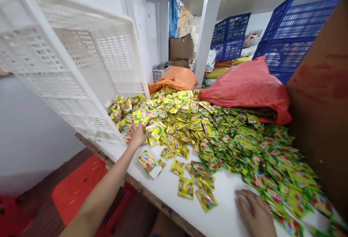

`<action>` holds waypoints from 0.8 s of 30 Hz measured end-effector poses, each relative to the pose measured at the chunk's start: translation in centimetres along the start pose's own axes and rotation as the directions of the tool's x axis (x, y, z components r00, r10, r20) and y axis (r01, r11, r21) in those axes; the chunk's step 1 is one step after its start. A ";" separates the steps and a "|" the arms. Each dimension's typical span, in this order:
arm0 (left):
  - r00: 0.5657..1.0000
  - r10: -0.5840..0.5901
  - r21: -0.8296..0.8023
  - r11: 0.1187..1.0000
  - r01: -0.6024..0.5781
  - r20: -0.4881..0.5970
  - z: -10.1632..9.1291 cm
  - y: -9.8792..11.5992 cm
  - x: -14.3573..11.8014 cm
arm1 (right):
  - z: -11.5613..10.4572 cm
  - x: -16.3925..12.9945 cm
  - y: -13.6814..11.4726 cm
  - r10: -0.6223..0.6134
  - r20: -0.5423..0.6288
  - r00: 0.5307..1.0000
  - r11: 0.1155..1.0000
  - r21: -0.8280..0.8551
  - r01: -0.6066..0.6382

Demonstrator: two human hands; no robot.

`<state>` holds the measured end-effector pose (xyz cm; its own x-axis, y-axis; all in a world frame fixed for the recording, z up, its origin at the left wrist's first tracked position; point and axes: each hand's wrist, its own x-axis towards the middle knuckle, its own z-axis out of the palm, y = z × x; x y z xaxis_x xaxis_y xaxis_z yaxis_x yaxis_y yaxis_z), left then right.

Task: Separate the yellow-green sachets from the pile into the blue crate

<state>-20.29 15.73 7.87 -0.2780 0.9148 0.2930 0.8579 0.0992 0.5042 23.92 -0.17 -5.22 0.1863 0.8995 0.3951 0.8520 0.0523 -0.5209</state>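
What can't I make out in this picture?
All in the head view:
Fine print on the small, shiny yellow-and-green sachets: too small and blurred.
Whether the bare left hand grips a packet: its own back hides the palm.
The forearm behind the bare right hand: cut off by the bottom edge.
Most of the red plastic sack's inside: its own sheeting hides it.

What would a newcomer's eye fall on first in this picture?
Probably the heap of yellow and green packets sprawling across the white table. Next, the white crate on its side at left and the red sack at the heap's back. The left hand is among packets near the crate.
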 end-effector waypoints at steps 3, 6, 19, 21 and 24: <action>0.966 0.170 -0.060 0.985 -0.161 0.196 2.4 -0.8 -2.8 | 0.0 0.0 -0.4 0.025 -0.002 1.000 1.000 -0.014 -0.025; 0.881 0.345 -0.177 0.937 -0.302 0.324 3.8 -0.3 -5.4 | -0.3 0.0 -0.7 0.030 0.004 1.000 0.999 0.025 -0.030; 0.657 0.304 0.096 0.862 -0.499 0.690 -1.4 -2.6 -10.4 | -0.1 1.8 -8.1 -0.006 0.143 0.990 0.972 0.235 -0.027; 0.660 0.269 0.140 0.856 -0.497 0.702 -1.5 -2.4 -10.2 | 0.4 2.8 -9.9 -0.049 0.164 0.985 0.974 0.227 0.011; 0.643 0.263 0.149 0.846 -0.512 0.719 -2.1 -2.3 -9.5 | 1.1 4.4 -11.9 -0.135 0.240 0.961 0.969 0.235 0.078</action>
<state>-20.58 5.98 5.65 0.3573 0.8961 -0.2635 0.9325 -0.3262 0.1552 14.01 3.67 1.89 -0.0531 0.9617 0.2688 0.7252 0.2222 -0.6517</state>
